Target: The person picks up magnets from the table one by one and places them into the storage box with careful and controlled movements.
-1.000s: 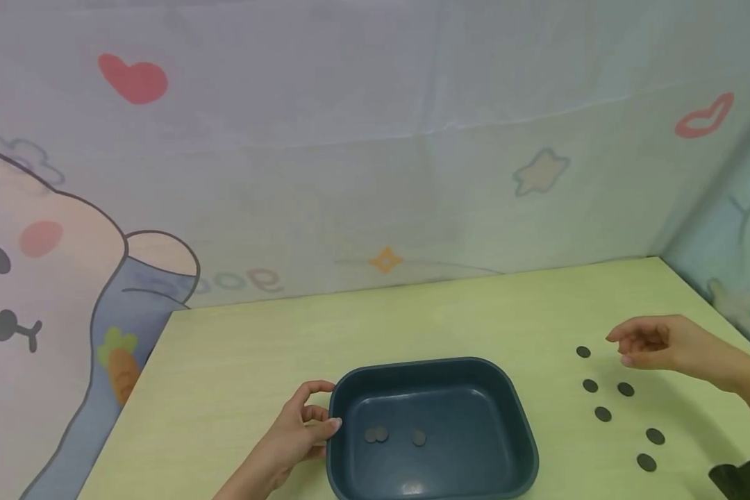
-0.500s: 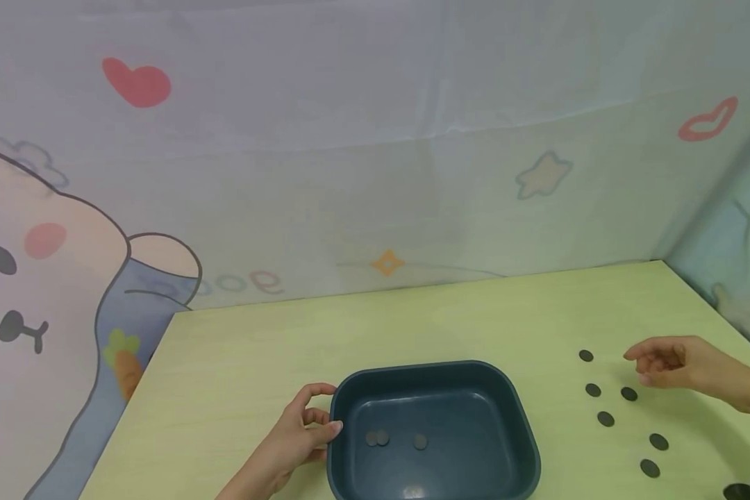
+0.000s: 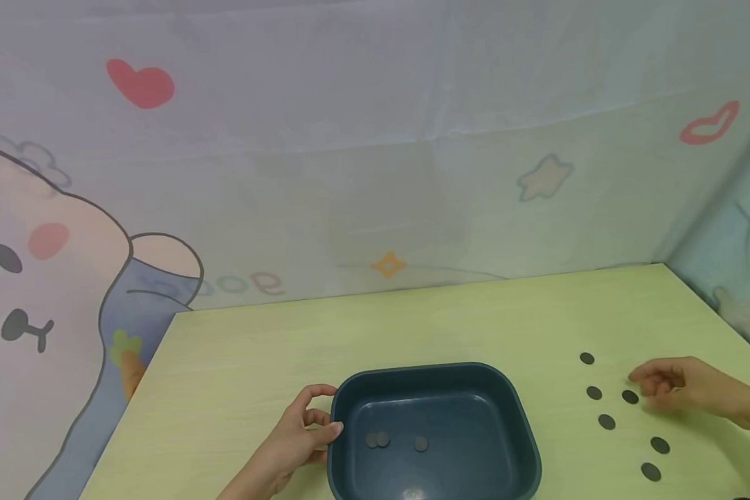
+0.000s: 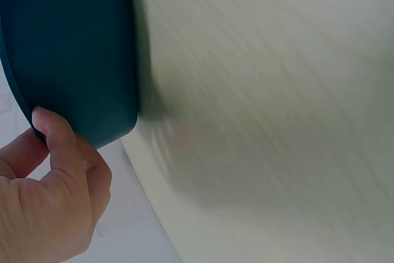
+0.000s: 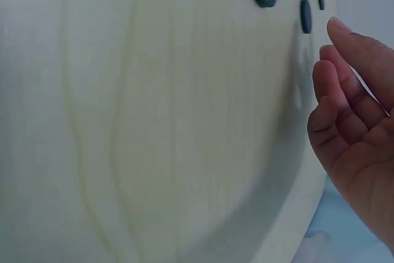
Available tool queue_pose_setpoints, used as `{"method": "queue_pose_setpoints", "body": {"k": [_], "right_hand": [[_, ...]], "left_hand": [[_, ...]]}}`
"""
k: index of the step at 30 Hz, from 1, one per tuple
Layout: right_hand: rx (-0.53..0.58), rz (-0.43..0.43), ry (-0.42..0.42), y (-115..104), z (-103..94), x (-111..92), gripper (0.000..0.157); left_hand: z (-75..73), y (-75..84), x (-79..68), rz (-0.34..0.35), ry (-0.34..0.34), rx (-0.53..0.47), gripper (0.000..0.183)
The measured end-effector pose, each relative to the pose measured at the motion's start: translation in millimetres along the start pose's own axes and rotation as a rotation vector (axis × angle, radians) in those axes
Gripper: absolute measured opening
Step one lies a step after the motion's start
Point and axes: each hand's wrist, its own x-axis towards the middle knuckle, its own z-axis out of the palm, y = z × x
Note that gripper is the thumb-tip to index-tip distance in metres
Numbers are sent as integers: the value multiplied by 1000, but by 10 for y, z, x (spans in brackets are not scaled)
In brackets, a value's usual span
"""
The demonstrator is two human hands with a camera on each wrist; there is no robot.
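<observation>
My left hand (image 3: 296, 432) grips the left wall of a dark blue rectangular basin (image 3: 412, 371), thumb at the rim. The left wrist view shows the fingers of the left hand (image 4: 64, 183) at the corner of the basin (image 4: 74, 47). Inside lie three small grey discs, one of them (image 3: 421, 444) apart from the other pair (image 3: 378, 439). At the right, my right hand (image 3: 694, 389) hovers low with loosely bent fingers, fingertips right beside a black disc (image 3: 630, 396). Nothing shows between the fingers of the right hand (image 5: 357, 103) in the right wrist view.
Several more black discs lie scattered right of the basin, among them a far one (image 3: 587, 358) and a near one (image 3: 651, 471). The pale yellow-green table (image 3: 256, 340) ends at a printed cloth backdrop (image 3: 350, 173) behind and at the right.
My right hand has moved down and slightly right, closer to the table and the nearest disc. My left hand keeps its grip on the basin. The head view has shifted slightly.
</observation>
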Motion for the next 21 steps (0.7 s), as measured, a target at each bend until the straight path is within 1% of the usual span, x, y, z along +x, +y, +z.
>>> {"method": "queue_pose_setpoints", "body": {"k": [5, 7, 14, 16, 21], "right_hand": [[-22, -55, -12, 79, 28, 42, 36], [-30, -86, -15, 95, 30, 67, 34], [-1, -120, -52, 121, 33, 93, 26], [2, -154, -56, 128, 35, 94, 23], [9, -210, -67, 142, 31, 111, 24]], "left_hand": [[10, 29, -11, -1, 2, 2, 53], [11, 38, -14, -1, 5, 3, 53], [13, 34, -14, 0, 9, 8, 53], [15, 28, -14, -1, 7, 8, 53], [16, 23, -9, -2, 11, 5, 53]]}}
